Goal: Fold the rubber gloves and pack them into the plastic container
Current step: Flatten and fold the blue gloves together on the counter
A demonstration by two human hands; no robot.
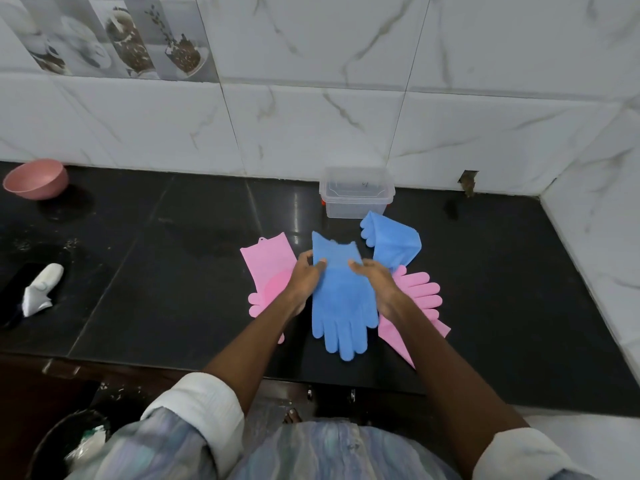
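Two blue gloves (341,306) (393,242); two pink gloves (268,271) (420,292); one clear container (356,195); one pink bowl (36,178); two hands (306,275) (375,278).

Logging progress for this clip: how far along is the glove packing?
Early. Done: nothing packed; the clear plastic container by the wall looks empty, and whether it has a lid on is unclear. In hand: left hand and right hand grip the cuff end of the flat blue glove. Left: a second blue glove, loosely doubled over, and two pink gloves, all on the black counter.
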